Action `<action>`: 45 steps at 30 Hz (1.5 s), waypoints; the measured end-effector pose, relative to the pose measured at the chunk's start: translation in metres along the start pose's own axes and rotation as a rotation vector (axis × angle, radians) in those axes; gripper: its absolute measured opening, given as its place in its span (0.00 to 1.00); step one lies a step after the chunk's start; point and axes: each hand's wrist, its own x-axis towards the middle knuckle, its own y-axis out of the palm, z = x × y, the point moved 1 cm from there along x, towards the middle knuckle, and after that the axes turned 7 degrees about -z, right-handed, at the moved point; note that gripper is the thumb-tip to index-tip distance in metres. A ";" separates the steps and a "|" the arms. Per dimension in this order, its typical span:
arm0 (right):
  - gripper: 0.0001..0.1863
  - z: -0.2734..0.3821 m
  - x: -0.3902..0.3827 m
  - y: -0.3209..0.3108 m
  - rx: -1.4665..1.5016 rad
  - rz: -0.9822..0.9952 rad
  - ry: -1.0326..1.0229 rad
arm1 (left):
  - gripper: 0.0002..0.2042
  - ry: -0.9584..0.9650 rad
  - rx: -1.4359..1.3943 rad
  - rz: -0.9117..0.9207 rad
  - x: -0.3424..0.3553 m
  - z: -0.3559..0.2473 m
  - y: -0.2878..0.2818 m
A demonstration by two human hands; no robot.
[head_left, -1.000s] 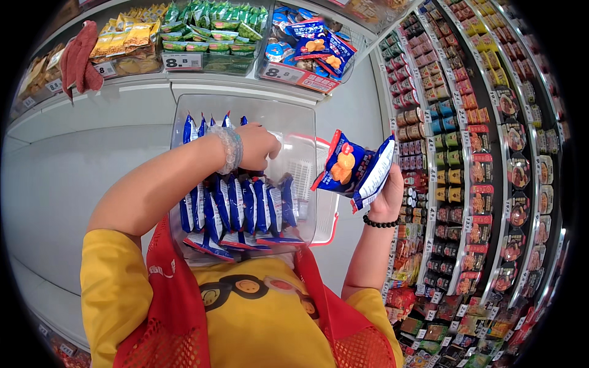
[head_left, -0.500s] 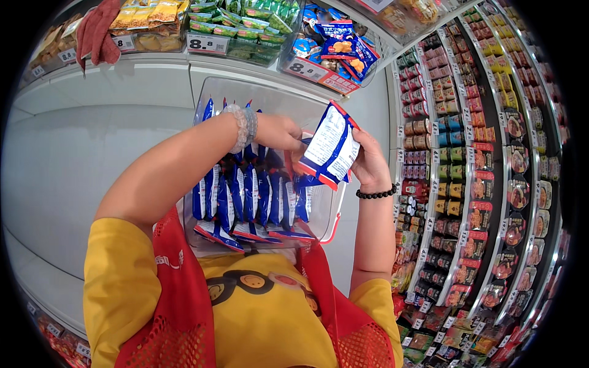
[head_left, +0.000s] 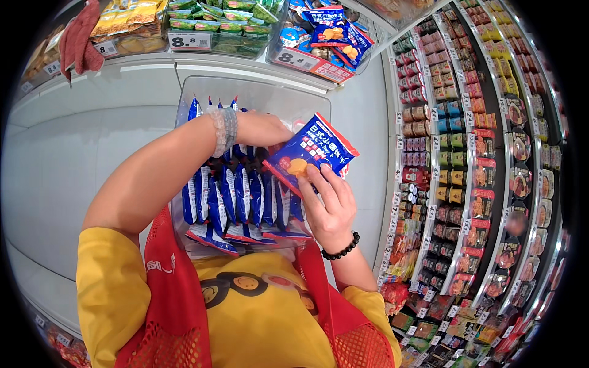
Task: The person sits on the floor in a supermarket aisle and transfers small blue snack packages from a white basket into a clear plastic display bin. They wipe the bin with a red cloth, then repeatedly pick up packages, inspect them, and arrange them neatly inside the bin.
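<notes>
My right hand (head_left: 333, 208) grips a blue biscuit packet (head_left: 316, 149) by its lower edge, fingers over the front and the printed biscuits. The packet is tilted above the right side of a clear plastic bin (head_left: 282, 88). My left hand (head_left: 262, 129), reaching over the bin, is next to the packet's left edge; its fingertips are hidden, so its grip does not show. Inside the bin, several blue packets (head_left: 242, 193) stand on edge in rows, and a few lie flat along the near side.
Beyond the bin, a display shelf holds green snack packs (head_left: 227, 18), yellow packs (head_left: 132, 21) and a tray of blue packets (head_left: 334, 37). A red cloth (head_left: 80, 43) hangs at the far left. Tall shelves of packaged food (head_left: 478, 172) line the right.
My right hand has turned the packet from its white printed back to its blue front and brought it lower and nearer. My left hand stays over the bin.
</notes>
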 end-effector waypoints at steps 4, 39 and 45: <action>0.18 0.006 0.004 -0.005 -0.001 0.080 0.116 | 0.36 -0.257 -0.239 -0.053 -0.001 -0.001 0.001; 0.23 -0.043 0.036 -0.006 0.140 0.266 0.068 | 0.29 -0.206 -0.359 0.098 -0.008 -0.010 -0.005; 0.20 -0.059 0.032 -0.005 0.187 0.053 0.224 | 0.27 -0.215 -0.393 0.111 -0.010 -0.013 -0.007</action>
